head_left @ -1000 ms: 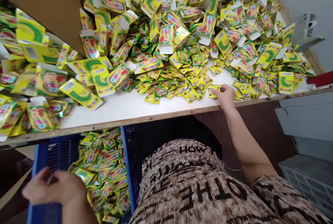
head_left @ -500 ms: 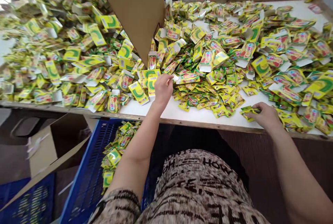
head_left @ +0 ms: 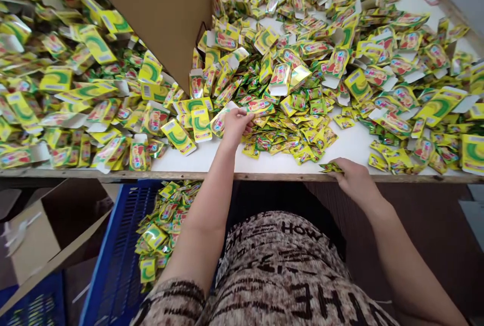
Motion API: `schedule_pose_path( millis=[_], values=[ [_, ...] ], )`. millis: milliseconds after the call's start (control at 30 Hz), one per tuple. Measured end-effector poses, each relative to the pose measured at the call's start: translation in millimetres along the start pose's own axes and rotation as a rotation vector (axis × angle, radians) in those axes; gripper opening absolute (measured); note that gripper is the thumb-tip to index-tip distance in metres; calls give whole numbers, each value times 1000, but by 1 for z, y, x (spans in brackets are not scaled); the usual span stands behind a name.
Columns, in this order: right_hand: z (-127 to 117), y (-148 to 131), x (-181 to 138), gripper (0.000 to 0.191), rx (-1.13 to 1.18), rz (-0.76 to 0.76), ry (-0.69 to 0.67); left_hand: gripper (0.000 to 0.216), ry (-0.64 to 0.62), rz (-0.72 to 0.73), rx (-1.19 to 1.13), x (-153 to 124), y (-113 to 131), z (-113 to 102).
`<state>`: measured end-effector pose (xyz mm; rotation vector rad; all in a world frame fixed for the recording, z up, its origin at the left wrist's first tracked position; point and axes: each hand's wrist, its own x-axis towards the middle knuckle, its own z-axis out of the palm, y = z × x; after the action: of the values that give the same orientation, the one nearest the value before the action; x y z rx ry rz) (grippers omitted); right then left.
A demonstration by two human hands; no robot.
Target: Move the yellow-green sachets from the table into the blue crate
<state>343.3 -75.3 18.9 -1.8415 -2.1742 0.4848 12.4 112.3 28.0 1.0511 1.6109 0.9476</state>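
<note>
My left hand (head_left: 236,126) is closed at the white flap end of a small yellow-green carton (head_left: 260,107), which lies on a heap of small packets (head_left: 291,134). Another small carton (head_left: 221,116) with a white end rests just left of those fingers. Over the table's front edge, my right hand (head_left: 355,179) pinches a few small yellow-green packets (head_left: 330,167); its fingers partly hide them, so their number cannot be made out.
A tall cardboard sheet (head_left: 162,18) stands among the cartons, with a big pile of cartons (head_left: 56,78) to its left. More cartons (head_left: 401,96) cover the right side. Below the wooden table edge (head_left: 189,174) are a blue crate (head_left: 108,245) of packets and an open cardboard box (head_left: 36,245).
My right hand has moved left and towards the table edge, carrying the packets away from the right-hand pile. My left hand stays by the same carton. The camera view has shifted.
</note>
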Motion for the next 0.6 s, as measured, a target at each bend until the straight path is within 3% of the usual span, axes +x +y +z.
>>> schedule_pose_path(
  millis=[133, 267, 333, 433, 500, 600],
  values=[
    [5, -3, 6, 16, 71, -43, -16, 22, 0, 52, -164, -8, -2, -18],
    [-4, -23, 19, 18, 372, 47, 226, 16, 81, 472, 223, -35, 14, -39],
    [-10, -45, 30, 24, 592, 82, 374, 10, -36, 680, 464, -56, 24, -36],
    [-12, -83, 53, 29, 821, -10, 531, 9, -365, 837, 598, -85, 28, -12],
    [-8, -100, 68, 25, 783, -66, 570, 11, -519, 875, 566, -99, 19, 7],
    [-4, -104, 78, 17, 575, -100, 590, 8, -568, 848, 433, -109, -4, 27]
  ],
)
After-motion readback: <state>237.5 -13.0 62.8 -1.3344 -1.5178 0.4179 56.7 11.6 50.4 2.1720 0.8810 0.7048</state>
